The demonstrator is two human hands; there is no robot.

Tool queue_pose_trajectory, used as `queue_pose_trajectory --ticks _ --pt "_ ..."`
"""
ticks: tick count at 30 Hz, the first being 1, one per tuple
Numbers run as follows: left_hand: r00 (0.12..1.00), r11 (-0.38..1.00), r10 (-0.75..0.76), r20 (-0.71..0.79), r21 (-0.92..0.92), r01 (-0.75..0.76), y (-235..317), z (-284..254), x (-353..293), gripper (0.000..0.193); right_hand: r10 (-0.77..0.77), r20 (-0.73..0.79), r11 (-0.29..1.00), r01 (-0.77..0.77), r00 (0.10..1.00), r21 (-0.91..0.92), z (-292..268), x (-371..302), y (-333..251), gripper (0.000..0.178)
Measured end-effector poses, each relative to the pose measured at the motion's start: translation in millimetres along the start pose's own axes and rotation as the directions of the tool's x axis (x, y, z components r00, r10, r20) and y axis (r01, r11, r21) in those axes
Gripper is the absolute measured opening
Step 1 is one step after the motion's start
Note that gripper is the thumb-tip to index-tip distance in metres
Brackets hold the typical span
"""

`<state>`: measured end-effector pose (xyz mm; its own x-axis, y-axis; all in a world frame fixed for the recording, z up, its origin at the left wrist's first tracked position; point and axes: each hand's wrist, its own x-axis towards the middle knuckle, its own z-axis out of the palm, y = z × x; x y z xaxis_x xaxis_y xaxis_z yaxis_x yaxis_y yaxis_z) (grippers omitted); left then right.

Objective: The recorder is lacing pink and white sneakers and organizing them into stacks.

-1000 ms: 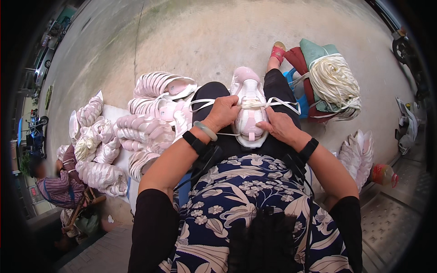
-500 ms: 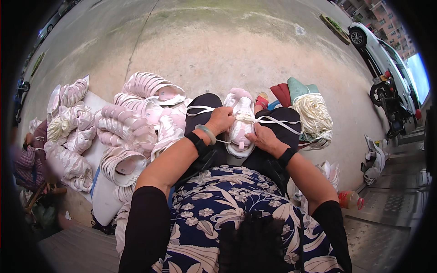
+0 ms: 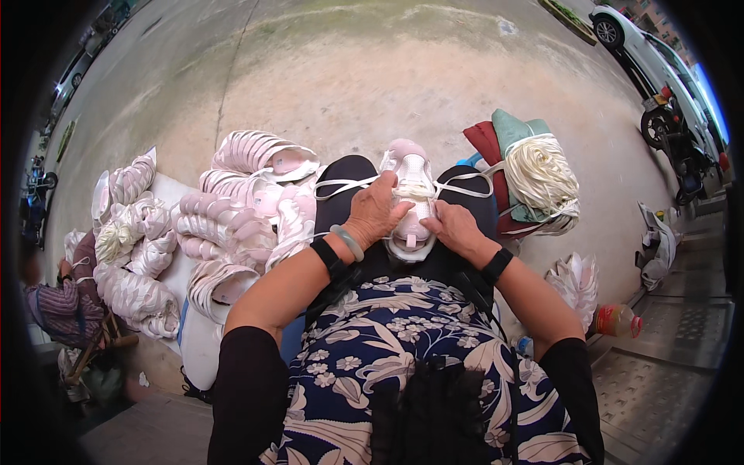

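pink shoe on lap (image 3: 408, 194) – 1 | lace bundle (image 3: 542, 174) – 1 | bottle (image 3: 618, 320) – 1 | white car (image 3: 647, 46) – 1

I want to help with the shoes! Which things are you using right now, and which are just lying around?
In use:
- pink shoe on the lap
- white lace running out both sides
- left hand and right hand, both on the shoe

Lying about:
- pile of pink shoes
- bundle of white laces
- bottle
- white car
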<state>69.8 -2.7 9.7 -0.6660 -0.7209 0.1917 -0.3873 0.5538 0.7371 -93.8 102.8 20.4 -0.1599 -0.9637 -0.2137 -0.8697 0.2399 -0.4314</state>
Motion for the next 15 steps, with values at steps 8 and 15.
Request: queue_pose_trajectory --ticks 8,15 --pt "0.995 0.991 0.06 0.083 0.114 -0.07 -1.9 -4.7 -14.6 0.044 -0.096 -0.254 0.975 0.143 0.962 0.172 -10.4 2.9 -18.3 0.02" --pt "0.995 0.976 -0.024 0.094 0.22 0.003 -5.7 1.9 -14.2 0.031 -0.204 -0.342 0.934 0.287 0.917 0.213 26.6 32.2 -29.4 0.009"
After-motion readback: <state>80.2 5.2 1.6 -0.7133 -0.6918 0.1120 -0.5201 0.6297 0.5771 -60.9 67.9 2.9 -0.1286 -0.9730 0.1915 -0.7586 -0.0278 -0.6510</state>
